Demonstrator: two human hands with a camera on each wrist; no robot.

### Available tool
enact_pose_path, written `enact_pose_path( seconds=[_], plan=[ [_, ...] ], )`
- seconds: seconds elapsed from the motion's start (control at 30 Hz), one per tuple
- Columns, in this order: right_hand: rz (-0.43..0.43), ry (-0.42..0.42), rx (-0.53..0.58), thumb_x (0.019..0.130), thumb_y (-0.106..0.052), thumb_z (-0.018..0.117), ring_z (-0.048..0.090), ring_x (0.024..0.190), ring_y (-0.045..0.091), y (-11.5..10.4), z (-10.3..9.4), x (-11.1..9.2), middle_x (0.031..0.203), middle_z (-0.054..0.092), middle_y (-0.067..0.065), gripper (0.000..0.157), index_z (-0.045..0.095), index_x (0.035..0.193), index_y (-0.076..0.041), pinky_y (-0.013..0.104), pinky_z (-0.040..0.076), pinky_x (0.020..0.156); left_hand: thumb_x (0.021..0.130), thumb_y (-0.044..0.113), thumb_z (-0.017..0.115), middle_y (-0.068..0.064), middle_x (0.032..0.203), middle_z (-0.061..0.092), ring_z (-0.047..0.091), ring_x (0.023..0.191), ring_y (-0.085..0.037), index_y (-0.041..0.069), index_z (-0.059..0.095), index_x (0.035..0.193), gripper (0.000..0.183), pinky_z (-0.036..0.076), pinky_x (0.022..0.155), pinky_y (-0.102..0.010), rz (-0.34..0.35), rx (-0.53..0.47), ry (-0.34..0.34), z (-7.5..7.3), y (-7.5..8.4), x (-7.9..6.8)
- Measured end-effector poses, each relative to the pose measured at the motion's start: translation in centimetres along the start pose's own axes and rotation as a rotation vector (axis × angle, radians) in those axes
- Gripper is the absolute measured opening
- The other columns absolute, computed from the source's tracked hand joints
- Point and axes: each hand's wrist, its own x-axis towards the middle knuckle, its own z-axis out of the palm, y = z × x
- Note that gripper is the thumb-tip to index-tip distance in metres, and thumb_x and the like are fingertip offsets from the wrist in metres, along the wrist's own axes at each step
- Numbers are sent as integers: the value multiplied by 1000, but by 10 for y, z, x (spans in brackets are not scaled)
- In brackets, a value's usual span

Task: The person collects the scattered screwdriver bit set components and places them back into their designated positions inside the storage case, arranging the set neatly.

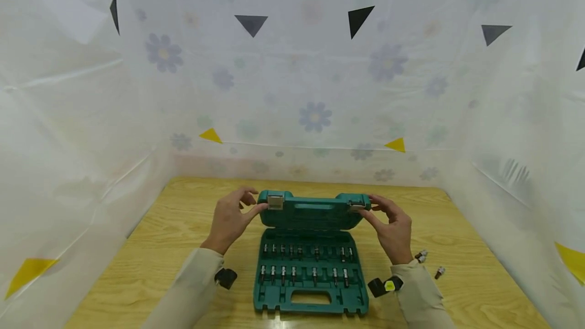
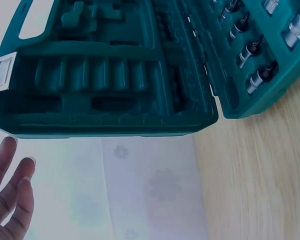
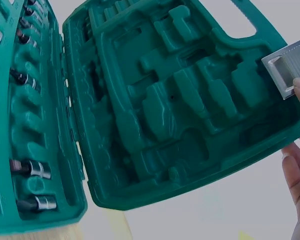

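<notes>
A green plastic socket bit case [image 1: 311, 298] lies open on the table, its hinged lid [image 1: 315, 216] standing up at the back. My left hand [image 1: 230, 220] is at the lid's left corner, thumb on the metal latch [image 1: 275, 202], other fingers curved beside the edge. At the opposite corner my right hand [image 1: 393, 227] grips the lid, thumb pressing its latch [image 3: 287, 67] and fingers behind the edge. Two rows of bit sockets [image 1: 314, 274] sit in the base, with some slots bare. The lid's moulded inside [image 3: 175, 110] holds nothing in the right wrist view.
Several loose bit sockets [image 1: 440, 272] lie on the wooden table [image 1: 173, 248] to the right, near my right sleeve. Whitish plastic sheeting [image 1: 315, 75] with flowers and triangles encloses the table at the back and sides.
</notes>
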Motion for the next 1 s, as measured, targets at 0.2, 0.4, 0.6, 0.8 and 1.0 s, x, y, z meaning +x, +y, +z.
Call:
enact_pose_path(
  seconds=[0.2, 0.4, 0.6, 0.8, 1.0],
  plan=[
    [-22, -25, -4, 78, 17, 69, 59, 101, 0, -2, -1, 2, 116, 61, 31, 43, 64, 119, 9, 19, 49, 86, 78, 17, 80, -9, 92, 71, 67, 74, -21, 6, 72, 107, 32, 56, 61, -33, 54, -5, 11, 1, -6, 2],
    [-32, -39, 3, 78, 21, 65, 62, 97, 0, -6, -2, 5, 116, 60, 34, 40, 62, 118, 14, 20, 50, 87, 81, 11, 77, -10, 101, 73, 69, 74, -19, 6, 73, 111, 31, 57, 61, -35, 78, -12, 13, 0, -8, 3],
    [-14, -14, 21, 81, 17, 66, 64, 96, -1, 4, -3, 5, 119, 62, 27, 38, 64, 119, 10, 19, 50, 86, 81, 12, 77, -12, 100, 73, 70, 76, -20, 5, 73, 112, 32, 57, 62, -34, 94, 7, 40, 3, -9, 4],
    [10, 6, 31, 83, 11, 68, 65, 94, 0, 9, -2, 5, 116, 67, 17, 36, 66, 119, 6, 18, 51, 83, 80, 9, 77, -14, 103, 72, 71, 76, -22, 2, 72, 112, 33, 57, 65, -35, 148, 9, 63, 10, -13, 3],
    [64, 2, 51, 84, 7, 69, 67, 92, 1, 9, -2, 6, 110, 69, 10, 35, 67, 118, 4, 20, 53, 78, 80, 5, 76, -15, 106, 71, 71, 78, -21, 0, 70, 115, 36, 57, 66, -35, 147, -18, 41, 14, -19, 1]
  ],
)
